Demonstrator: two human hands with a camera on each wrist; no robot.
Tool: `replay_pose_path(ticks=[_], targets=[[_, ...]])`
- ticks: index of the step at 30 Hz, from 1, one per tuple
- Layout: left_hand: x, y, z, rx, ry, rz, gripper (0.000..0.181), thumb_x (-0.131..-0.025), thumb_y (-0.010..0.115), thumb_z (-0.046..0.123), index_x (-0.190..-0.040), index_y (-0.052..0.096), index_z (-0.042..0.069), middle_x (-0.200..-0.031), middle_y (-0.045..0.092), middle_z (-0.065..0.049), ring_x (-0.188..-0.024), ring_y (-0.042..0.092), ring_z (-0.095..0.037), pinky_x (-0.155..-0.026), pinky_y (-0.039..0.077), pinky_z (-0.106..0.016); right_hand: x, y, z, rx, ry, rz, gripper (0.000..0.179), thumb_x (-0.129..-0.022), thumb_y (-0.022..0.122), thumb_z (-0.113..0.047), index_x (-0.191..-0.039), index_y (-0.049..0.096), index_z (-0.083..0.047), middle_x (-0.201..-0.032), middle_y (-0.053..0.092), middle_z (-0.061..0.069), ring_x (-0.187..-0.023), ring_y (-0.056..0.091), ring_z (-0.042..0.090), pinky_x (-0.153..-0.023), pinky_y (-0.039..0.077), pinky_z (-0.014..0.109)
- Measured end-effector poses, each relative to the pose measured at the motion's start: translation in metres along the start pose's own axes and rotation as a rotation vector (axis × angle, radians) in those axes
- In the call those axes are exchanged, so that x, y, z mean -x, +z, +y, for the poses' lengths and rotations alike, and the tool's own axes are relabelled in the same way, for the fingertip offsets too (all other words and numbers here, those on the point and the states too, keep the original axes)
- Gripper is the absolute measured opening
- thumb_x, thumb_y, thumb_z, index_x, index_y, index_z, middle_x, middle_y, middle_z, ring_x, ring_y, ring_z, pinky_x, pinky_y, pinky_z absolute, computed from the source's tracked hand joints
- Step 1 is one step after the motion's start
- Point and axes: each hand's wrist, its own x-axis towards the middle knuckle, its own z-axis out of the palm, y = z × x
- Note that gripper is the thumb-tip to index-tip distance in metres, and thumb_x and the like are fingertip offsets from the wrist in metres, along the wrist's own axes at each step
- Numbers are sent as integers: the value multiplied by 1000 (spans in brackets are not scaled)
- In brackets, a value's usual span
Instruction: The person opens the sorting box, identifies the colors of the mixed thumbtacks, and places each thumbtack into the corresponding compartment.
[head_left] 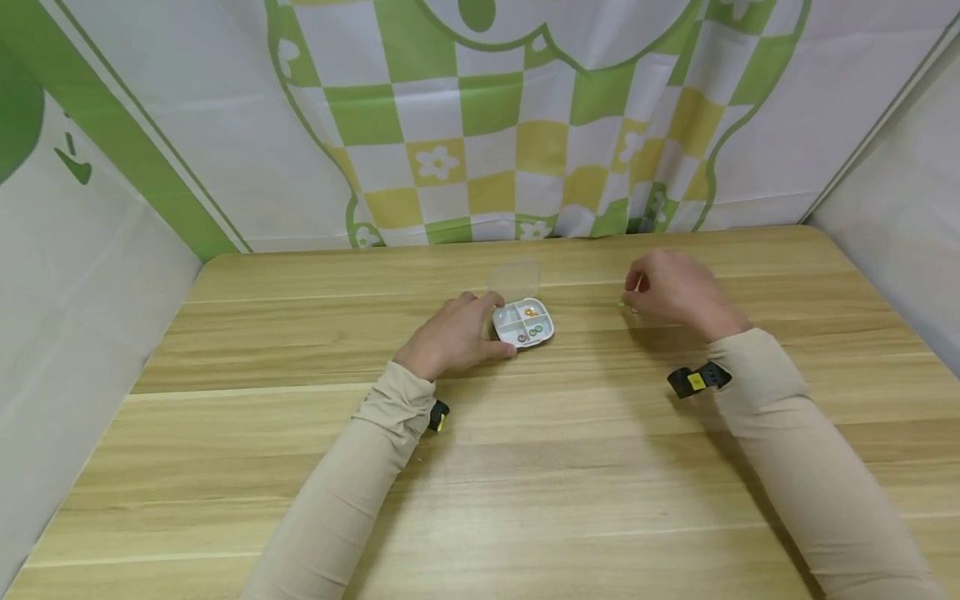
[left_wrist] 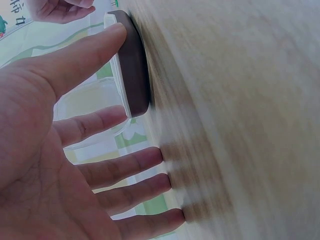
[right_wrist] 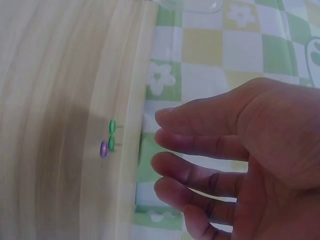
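My left hand (head_left: 461, 333) holds a small white pill box (head_left: 524, 322) at its left side, the thumb near the front and the index finger at the back. In the left wrist view the box shows a dark brown base (left_wrist: 134, 65), and the other fingers are spread down to the table. Its clear lid (head_left: 516, 279) is raised at the back. Several small colourful studs (head_left: 534, 331) lie in the box's compartments. Over the table to the right, my right hand (head_left: 675, 287) has loosely bent fingers with nothing between them, close by green stud earrings (right_wrist: 112, 126) and a purple one (right_wrist: 104, 149).
The wood-grain table (head_left: 525, 467) reaches back to a green, white and yellow checkered cloth (head_left: 487, 150). White walls stand at the left and right. A dark band with a yellow tag (head_left: 697, 381) is on the right wrist.
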Motion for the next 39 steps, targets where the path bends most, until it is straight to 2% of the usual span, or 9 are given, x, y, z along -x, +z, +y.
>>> replay_pose_path(ticks=[11, 29, 35, 39], targets=[[0, 0, 2, -9, 9, 5, 71, -90, 78, 40, -145, 49, 7, -136, 56, -21, -125, 52, -34, -104, 44, -48, 5, 1, 13, 6, 28, 13, 16, -91, 72, -21, -94, 75, -6, -86, 70, 7, -79, 63, 28, -71, 49, 48], [2, -2, 0, 6, 9, 5, 71, -90, 79, 40, -145, 49, 6, -137, 56, -21, -126, 51, -35, -104, 43, -49, 4, 3, 10, 15, 55, -12, 16, -91, 72, -23, -92, 76, -8, -88, 71, 7, -78, 63, 29, -70, 49, 48], [1, -1, 0, 2, 10, 2, 71, -90, 79, 40, -145, 49, 6, -137, 56, -20, -127, 51, -35, -104, 43, -49, 3, 7, 12, 27, 72, -35, 16, -86, 69, -22, -90, 76, -8, -92, 71, 13, -82, 65, 33, -70, 51, 51], [0, 0, 0, -1, 11, 0, 72, -90, 79, 40, -145, 49, 7, -137, 56, -20, -127, 51, -35, -105, 43, -49, 4, 9, 14, 40, 59, -32, 15, -85, 69, -21, -88, 76, -8, -89, 71, 11, -80, 64, 32, -69, 50, 50]])
